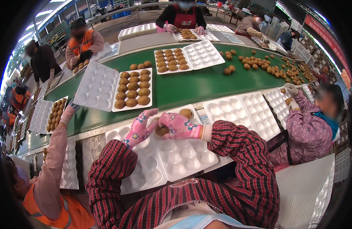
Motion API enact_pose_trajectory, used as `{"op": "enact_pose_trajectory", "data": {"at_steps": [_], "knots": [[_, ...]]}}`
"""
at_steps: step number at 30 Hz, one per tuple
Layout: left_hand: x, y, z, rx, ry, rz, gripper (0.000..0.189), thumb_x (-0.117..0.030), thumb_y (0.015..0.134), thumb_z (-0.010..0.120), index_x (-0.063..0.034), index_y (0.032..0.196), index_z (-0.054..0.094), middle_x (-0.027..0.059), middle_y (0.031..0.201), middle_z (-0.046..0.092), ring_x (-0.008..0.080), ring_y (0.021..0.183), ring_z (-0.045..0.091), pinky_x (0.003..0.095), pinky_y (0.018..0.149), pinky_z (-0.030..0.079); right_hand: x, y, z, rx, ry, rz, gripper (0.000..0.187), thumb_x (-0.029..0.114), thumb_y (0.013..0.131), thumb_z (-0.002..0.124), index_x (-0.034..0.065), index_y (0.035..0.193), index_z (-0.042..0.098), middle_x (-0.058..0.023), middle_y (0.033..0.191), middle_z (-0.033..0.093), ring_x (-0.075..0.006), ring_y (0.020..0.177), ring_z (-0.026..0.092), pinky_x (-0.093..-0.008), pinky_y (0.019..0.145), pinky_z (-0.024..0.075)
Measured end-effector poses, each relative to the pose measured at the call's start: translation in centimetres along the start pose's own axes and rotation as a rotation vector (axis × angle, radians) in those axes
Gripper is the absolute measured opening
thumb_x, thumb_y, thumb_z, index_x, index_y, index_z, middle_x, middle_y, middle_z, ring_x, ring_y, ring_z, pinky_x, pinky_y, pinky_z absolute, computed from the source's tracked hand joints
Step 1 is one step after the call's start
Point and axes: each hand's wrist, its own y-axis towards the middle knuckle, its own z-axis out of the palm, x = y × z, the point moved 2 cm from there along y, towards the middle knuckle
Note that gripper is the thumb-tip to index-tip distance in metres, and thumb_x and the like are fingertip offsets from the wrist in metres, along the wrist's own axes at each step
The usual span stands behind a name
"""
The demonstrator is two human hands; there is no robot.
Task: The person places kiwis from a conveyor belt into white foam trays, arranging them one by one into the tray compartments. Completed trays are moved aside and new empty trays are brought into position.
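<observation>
Both my hands wear pink flowered gloves above an open white moulded plastic fruit tray (pixel 190 156). My right hand (pixel 180 126) is curled around a brown kiwifruit (pixel 162 131) over the upper part of the tray's right half. Just left of it, my left hand (pixel 140 127) has its fingers spread; its thumb side is close to the same fruit, and I cannot tell whether it touches. Another kiwifruit (pixel 186 113) sits in a top cell of the right half, behind my right hand. My hands hide some of the upper cells.
Beyond my tray a green conveyor belt (pixel 181 88) carries filled trays (pixel 133 90) and loose kiwifruit (pixel 267 67). Stacked white trays (pixel 305 189) stand at my right. Close on the left, a co-worker's gloved hand (pixel 68 113) reaches to the belt; another co-worker (pixel 305 126) works at right.
</observation>
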Motion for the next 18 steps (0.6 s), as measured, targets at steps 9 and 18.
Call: {"op": "enact_pose_trajectory", "data": {"at_steps": [9, 18], "knots": [[-0.6, 0.5, 4.3, 0.155, 0.183, 0.145, 0.061, -0.026, 0.113, 0.055, -0.0053, 0.169, 0.043, 0.0233, 0.175, 0.038, 0.0445, 0.161, 0.036, 0.0524, 0.132, 0.03, -1.6, -3.5, -0.5, 0.12, 0.123, 0.074, 0.04, 0.032, 0.094, 0.083, 0.0093, 0.122, 0.067, -0.0157, 0.121, 0.066, -0.0381, 0.116, 0.067, -0.0492, 0.097, 0.0551], [-2.6, 2.6, 9.0, 0.339, 0.354, 0.309, 0.064, -0.038, 0.101, 0.072, -0.0139, 0.158, 0.056, 0.0163, 0.172, 0.044, 0.0544, 0.158, 0.033, 0.0663, 0.128, 0.031, -25.1, -11.2, -28.8, -0.348, -0.609, 0.905, 0.081, 0.052, 0.09, 0.081, 0.0127, 0.157, 0.057, -0.0193, 0.165, 0.046, -0.0388, 0.145, 0.056, -0.0454, 0.122, 0.0459]]}}
